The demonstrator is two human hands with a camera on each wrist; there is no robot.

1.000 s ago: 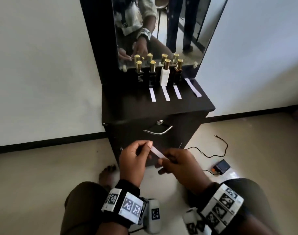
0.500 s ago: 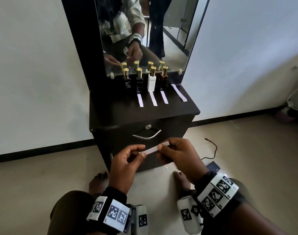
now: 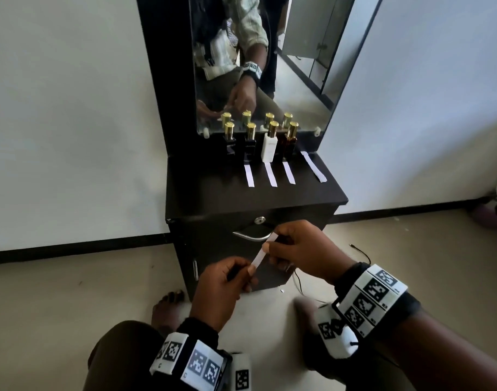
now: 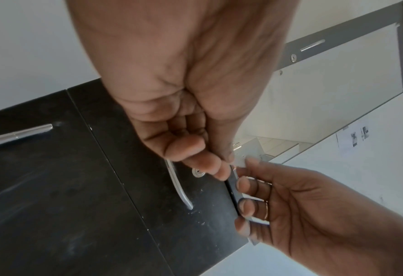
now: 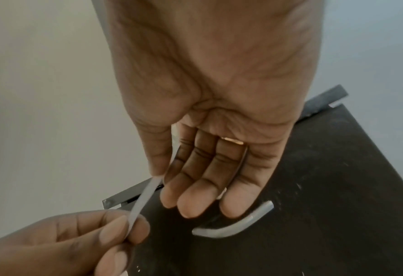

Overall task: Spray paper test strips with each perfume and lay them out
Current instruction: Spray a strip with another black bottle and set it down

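Nearest to you, your left hand (image 3: 223,283) pinches the lower end of a white paper strip (image 3: 262,253) between thumb and forefinger, the other fingers curled in toward the palm. Your right hand (image 3: 301,251), just beyond and to the right, pinches the upper end of the same strip between thumb and forefinger; its other three fingers lie nearly straight and hold nothing. The strip slants up to the right between the two hands, in the air in front of the dark cabinet's (image 3: 213,249) drawer handle (image 3: 251,236). Farther off, on the cabinet top, three strips (image 3: 270,174) lie side by side and parallel, and a fourth strip (image 3: 314,166) lies apart toward the right edge. Behind them, against the mirror (image 3: 298,66), four gold-capped perfume bottles (image 3: 270,142) stand upright in a row: two dark ones on the left, a white one, then an amber one.
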